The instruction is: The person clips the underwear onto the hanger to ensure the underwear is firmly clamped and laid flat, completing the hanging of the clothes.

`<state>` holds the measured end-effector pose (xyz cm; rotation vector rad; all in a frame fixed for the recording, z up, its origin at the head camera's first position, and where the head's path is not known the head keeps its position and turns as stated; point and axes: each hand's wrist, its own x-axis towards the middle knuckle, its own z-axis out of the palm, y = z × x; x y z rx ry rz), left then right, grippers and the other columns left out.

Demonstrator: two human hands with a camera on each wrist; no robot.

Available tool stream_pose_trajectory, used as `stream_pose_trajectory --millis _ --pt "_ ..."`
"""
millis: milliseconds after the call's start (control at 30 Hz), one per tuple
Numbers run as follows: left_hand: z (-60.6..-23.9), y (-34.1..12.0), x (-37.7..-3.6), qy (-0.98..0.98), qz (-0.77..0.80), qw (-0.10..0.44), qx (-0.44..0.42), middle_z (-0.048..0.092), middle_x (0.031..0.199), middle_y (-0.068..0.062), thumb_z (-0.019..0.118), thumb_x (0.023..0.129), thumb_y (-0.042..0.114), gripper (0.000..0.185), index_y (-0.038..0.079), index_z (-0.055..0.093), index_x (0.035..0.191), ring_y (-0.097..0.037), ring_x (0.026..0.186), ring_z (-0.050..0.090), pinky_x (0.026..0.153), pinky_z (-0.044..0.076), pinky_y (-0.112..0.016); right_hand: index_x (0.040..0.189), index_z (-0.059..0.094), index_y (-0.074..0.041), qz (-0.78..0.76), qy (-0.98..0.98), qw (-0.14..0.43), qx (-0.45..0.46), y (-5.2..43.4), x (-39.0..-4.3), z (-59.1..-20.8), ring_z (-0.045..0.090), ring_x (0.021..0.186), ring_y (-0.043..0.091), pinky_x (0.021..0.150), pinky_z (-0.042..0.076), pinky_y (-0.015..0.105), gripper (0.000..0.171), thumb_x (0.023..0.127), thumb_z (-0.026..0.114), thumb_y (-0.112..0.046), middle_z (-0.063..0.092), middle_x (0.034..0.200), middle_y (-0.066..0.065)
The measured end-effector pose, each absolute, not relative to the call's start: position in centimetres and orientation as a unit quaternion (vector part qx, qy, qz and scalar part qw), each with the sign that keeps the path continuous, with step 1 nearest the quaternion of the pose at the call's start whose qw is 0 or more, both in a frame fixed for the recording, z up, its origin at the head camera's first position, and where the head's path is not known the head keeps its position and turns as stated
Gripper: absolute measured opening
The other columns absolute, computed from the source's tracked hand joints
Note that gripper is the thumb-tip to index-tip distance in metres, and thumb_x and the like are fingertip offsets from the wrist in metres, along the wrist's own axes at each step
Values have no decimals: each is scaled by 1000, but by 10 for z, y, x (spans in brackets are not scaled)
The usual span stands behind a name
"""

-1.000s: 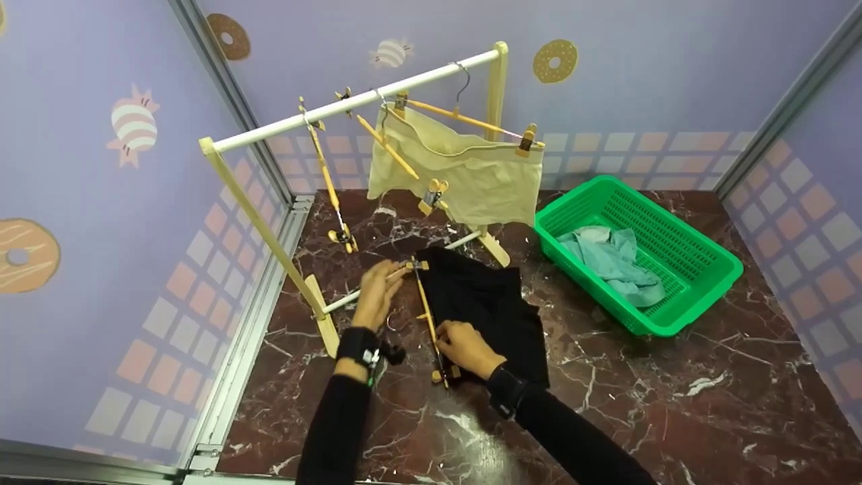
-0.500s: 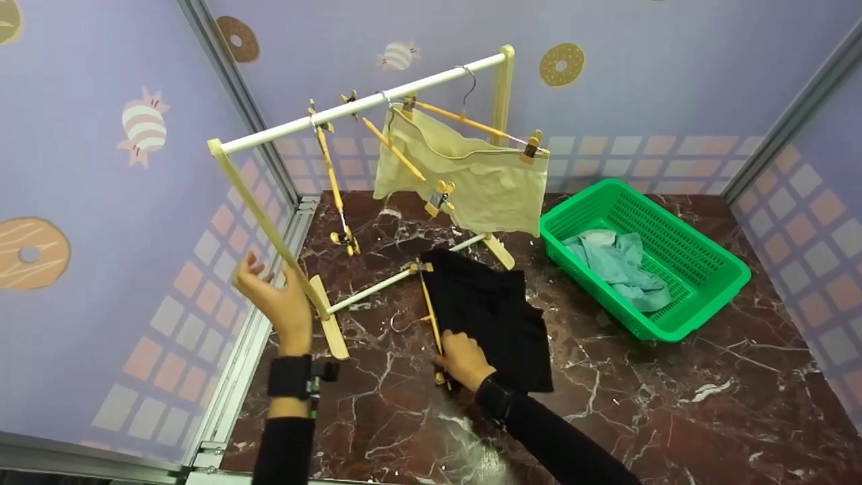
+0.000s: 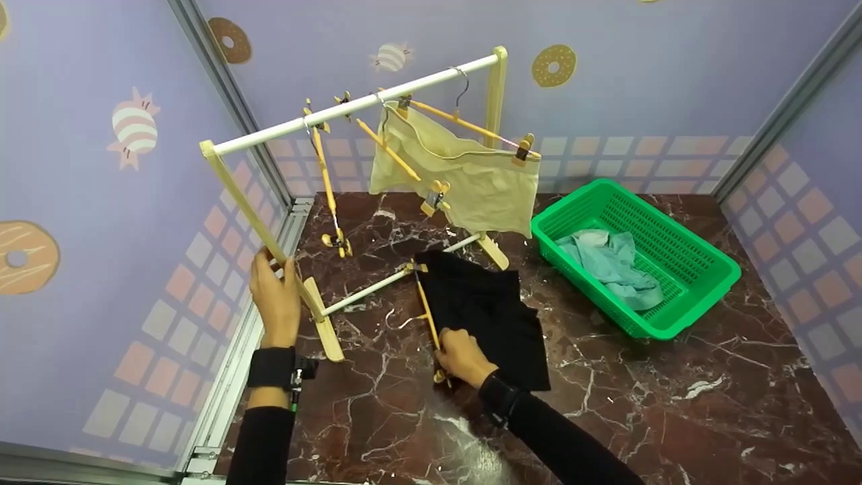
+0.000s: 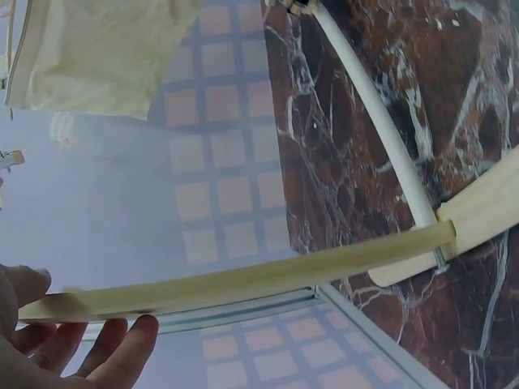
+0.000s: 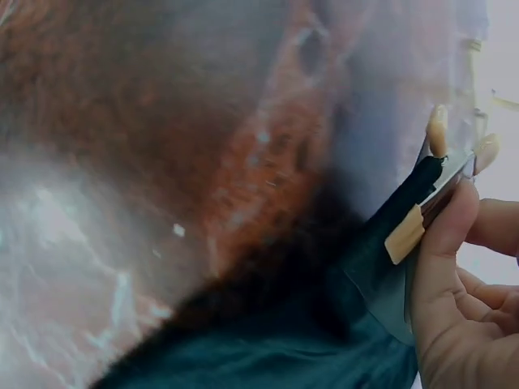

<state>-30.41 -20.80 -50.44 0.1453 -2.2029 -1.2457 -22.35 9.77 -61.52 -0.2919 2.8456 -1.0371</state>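
My left hand (image 3: 276,300) is at the near wooden post (image 3: 252,209) of a small clothes rack. In the left wrist view, thumb and fingers lie on either side of that post (image 4: 243,284). My right hand (image 3: 465,357) grips a clip hanger (image 3: 425,304) close to its near end. Clipped to this hanger are black shorts (image 3: 495,310), spread on the marble-patterned surface beside the rack. The right wrist view shows thumb and fingers beside the hanger's wooden clip (image 5: 405,235), which bites the waistband of the dark cloth (image 5: 365,292).
Beige shorts (image 3: 485,195) hang from the rack's white top rail (image 3: 417,83). Two bare clip hangers, a left one (image 3: 325,175) and a middle one (image 3: 389,151), hang there too. A green basket (image 3: 707,303) holding light blue cloth (image 3: 616,269) stands at right. Patterned walls enclose the surface.
My left hand has left the far end of the black shorts' hanger, swung left and taken hold of the rack's post. My right hand stays on the hanger, which has barely moved.
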Motion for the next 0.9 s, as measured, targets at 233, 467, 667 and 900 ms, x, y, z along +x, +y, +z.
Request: stream_pose_trajectory --millis 233,467,667,900 --pt "-502 -212 -305 -844 -443 296 64 61 121 -27 63 101 10 37 -8 53 132 -42 106 65 87 59 -50 96 66 1 -420 900 65 -94 111 -230 -587 59 51 10 45 50 23 7 89 66 -2 68 70 3" --pt "-502 -210 -307 -844 -433 313 47 62 118 -29 64 99 7 37 -12 55 130 -44 105 66 87 59 -51 104 65 7 -584 800 137 -11 139 -245 -548 60 62 14 50 53 24 18 88 58 2 63 83 9" --pt "-504 -209 -306 -846 -423 321 39 62 117 -30 66 98 6 38 -13 55 130 -45 105 65 88 58 -53 114 66 7 -644 746 168 -24 178 -252 -505 52 61 12 47 46 23 25 94 59 -5 60 84 6" --pt "-501 -211 -310 -848 -410 336 23 62 111 -32 68 96 2 38 -15 56 128 -49 102 64 87 56 -58 116 68 7 -665 729 129 -98 212 -259 -453 59 77 10 60 53 20 24 96 62 -5 68 97 6"
